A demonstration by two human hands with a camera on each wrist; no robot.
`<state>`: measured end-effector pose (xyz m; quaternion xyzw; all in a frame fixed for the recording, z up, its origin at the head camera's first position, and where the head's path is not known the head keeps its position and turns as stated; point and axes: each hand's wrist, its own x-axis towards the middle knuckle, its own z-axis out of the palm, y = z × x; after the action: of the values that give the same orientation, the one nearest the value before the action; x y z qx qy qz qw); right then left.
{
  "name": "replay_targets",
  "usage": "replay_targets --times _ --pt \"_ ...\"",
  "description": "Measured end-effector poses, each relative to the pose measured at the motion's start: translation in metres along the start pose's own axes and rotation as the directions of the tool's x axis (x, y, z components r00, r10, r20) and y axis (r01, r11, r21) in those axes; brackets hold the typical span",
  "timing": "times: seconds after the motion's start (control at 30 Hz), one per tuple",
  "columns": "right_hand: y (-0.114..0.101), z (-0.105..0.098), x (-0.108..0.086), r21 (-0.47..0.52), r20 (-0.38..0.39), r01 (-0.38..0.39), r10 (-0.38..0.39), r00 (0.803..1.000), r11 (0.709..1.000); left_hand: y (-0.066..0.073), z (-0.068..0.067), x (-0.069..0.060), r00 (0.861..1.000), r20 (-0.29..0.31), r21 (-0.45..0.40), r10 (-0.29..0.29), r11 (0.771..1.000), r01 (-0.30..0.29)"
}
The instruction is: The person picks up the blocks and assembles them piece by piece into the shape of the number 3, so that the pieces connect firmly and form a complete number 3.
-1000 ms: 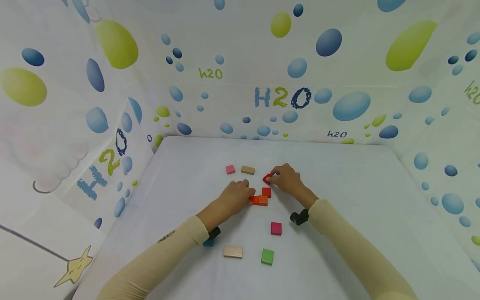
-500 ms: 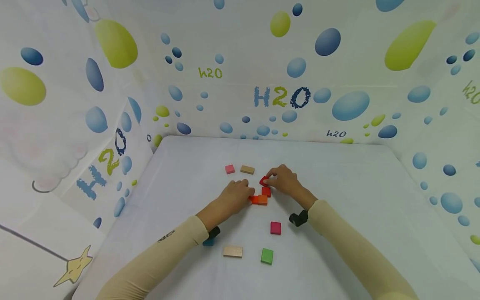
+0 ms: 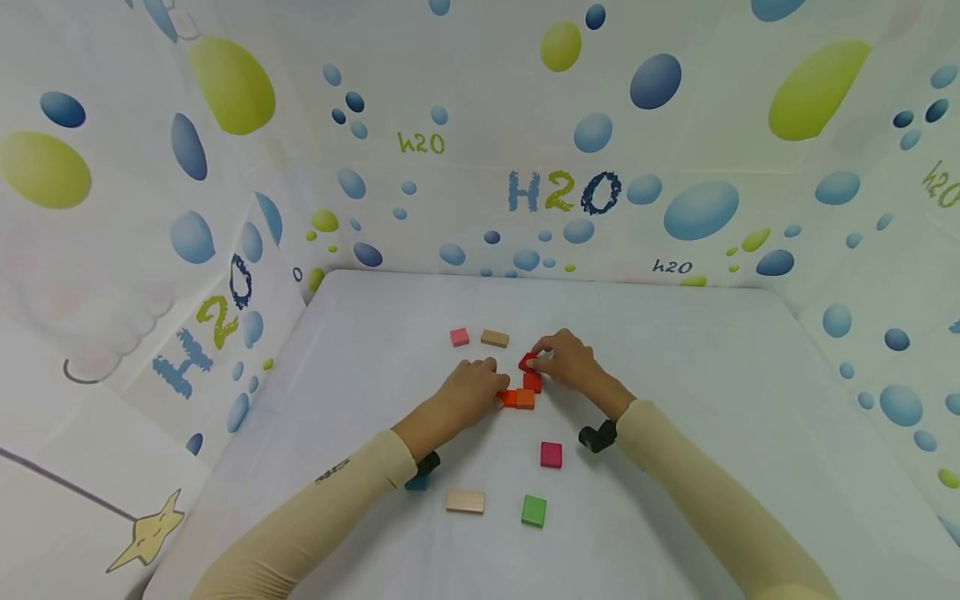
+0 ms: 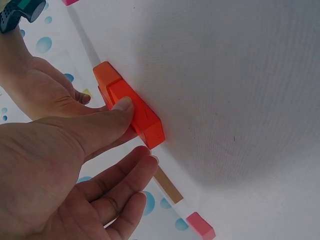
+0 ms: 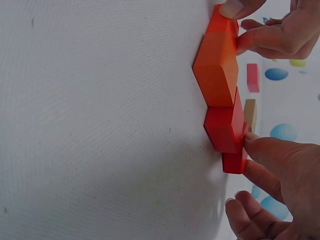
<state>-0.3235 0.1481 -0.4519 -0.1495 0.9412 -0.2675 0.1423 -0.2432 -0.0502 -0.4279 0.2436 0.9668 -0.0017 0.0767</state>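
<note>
In the head view my left hand (image 3: 467,393) reaches the middle of the white table and pinches a red-orange block (image 4: 145,122) between thumb and forefinger. Against that block's right end sits an orange block (image 3: 526,399). A red block (image 5: 221,125) lies just behind the orange one, touching or nearly so. My right hand (image 3: 566,362) pinches a second red block (image 3: 527,362) at the far end of this group; the right wrist view shows it close behind the first red block. Its underside is hidden, so I cannot tell whether it rests on the table.
Behind the group lie a pink block (image 3: 459,337) and a tan block (image 3: 494,337). Nearer are a crimson block (image 3: 551,455), a pale wooden block (image 3: 466,502) and a green block (image 3: 534,511). A blue block (image 3: 417,482) is partly hidden by the left forearm.
My right hand has moved slightly left and nearer with its red block, bringing it close to the other red block, then has held still. The left hand has stayed in place.
</note>
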Motion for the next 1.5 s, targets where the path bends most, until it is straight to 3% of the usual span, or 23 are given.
replay_targets --times 1.5 --pt "0.0033 0.0017 -0.0014 -0.013 0.009 0.0 0.0 1.0 1.0 0.0035 -0.003 -0.0012 1.0 0.009 -0.002 -0.01 1.0 0.01"
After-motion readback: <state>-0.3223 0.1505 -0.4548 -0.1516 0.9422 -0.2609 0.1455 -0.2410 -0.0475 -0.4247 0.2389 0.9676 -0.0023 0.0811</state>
